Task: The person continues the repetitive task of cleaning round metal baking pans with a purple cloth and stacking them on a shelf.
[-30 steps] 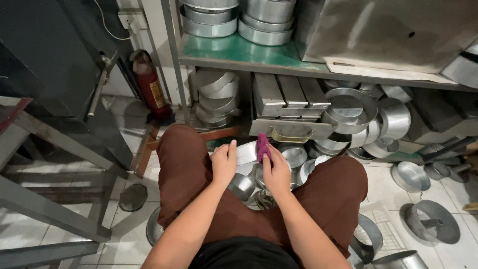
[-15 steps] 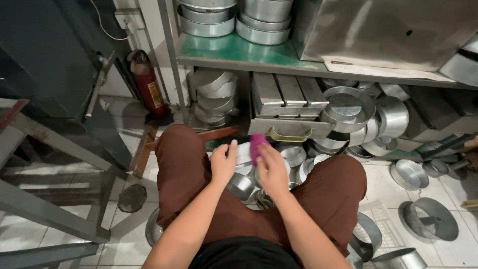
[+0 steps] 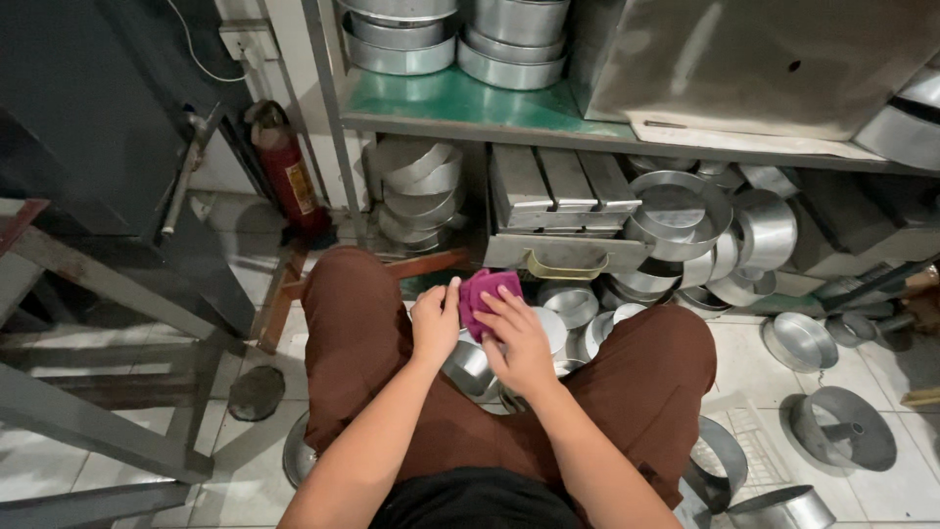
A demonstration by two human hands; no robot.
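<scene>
Magenta folded cleaning cloth [image 3: 487, 294] sits between the person's knees, pressed under the fingers of the right hand [image 3: 519, 338], which is closed on it from above. Just beside it the left hand [image 3: 436, 323] grips the rim of a small round metal baking tin [image 3: 470, 367] held in the lap, thumb touching the cloth. More shiny round tins [image 3: 573, 304] lie heaped on the floor ahead. A red fire extinguisher [image 3: 286, 176] stands left of the green metal shelf [image 3: 441, 103].
</scene>
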